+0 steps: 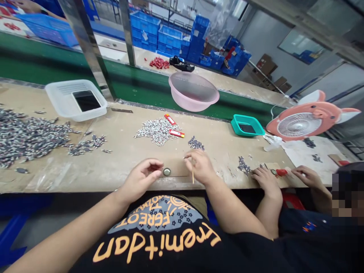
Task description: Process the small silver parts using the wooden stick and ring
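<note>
My left hand is loosely curled over the bench edge, its thumb and fingertips apart and nothing visible between them. Just beside those fingertips lies a round crimped metal bottle cap. A thin wooden stick points downward from my right hand, whose fingers are closed on it; any small piece at its fingertips is too small to make out. Beyond that hand sits a small heap of dark grey parts. Farther off is a pile of small whitish parts, with two red-and-yellow packets on its edge.
A big pile of grey-and-white parts covers the left. Behind stand a white tray with a dark flat device, a pink basin and a teal tray. A co-worker's hand is at right, near a pig-shaped fan.
</note>
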Demonstrator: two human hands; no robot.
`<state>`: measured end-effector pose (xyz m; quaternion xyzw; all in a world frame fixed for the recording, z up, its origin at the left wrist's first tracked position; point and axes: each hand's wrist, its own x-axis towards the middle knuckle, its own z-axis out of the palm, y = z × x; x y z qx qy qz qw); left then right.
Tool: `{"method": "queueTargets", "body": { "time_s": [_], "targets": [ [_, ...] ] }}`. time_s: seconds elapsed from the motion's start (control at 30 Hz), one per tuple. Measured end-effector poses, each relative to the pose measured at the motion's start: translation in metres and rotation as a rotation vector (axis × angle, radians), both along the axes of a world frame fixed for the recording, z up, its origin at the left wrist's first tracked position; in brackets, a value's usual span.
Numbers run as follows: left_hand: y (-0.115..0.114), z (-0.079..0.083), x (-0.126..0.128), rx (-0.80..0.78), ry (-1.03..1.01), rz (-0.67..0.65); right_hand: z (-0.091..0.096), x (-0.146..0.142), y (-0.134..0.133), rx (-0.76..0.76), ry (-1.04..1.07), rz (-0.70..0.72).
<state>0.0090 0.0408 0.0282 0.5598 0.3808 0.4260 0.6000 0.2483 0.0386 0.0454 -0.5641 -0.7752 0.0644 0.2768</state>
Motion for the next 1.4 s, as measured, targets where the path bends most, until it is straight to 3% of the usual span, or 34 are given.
{"method": "queueTargets", "body": {
  "time_s": [0.07, 0.17, 0.5, 0.63, 0.77, 1.0, 1.23, 1.4],
  "targets": [
    [-0.006, -0.001, 0.017, -0.165, -0.145, -0.031, 0.005, -0.025, -0.012, 0.004, 0.113, 0.11],
    [-0.01, -0.005, 0.029, -0.278, -0.252, -0.008, 0.005, -0.049, -0.021, 0.027, 0.165, 0.188],
    [-0.021, -0.021, 0.027, -0.262, -0.325, 0.173, -0.012, -0.062, -0.022, 0.045, 0.189, 0.242],
    [-0.02, -0.018, 0.018, -0.321, -0.377, 0.193, -0.013, -0.057, -0.025, -0.05, 0.304, 0.305],
    [-0.019, -0.016, 0.008, -0.421, -0.412, 0.21, -0.023, -0.039, -0.026, -0.16, 0.394, 0.271],
    [-0.019, -0.021, 0.005, -0.506, -0.394, 0.147, -0.043, -0.033, -0.026, -0.202, 0.339, 0.228],
    [-0.015, -0.018, 0.007, -0.531, -0.345, 0.112, -0.042, -0.034, -0.021, -0.24, 0.338, 0.23],
    [-0.015, -0.017, 0.006, -0.551, -0.339, 0.1, -0.034, -0.036, -0.026, -0.287, 0.565, 0.152]
  ]
}}
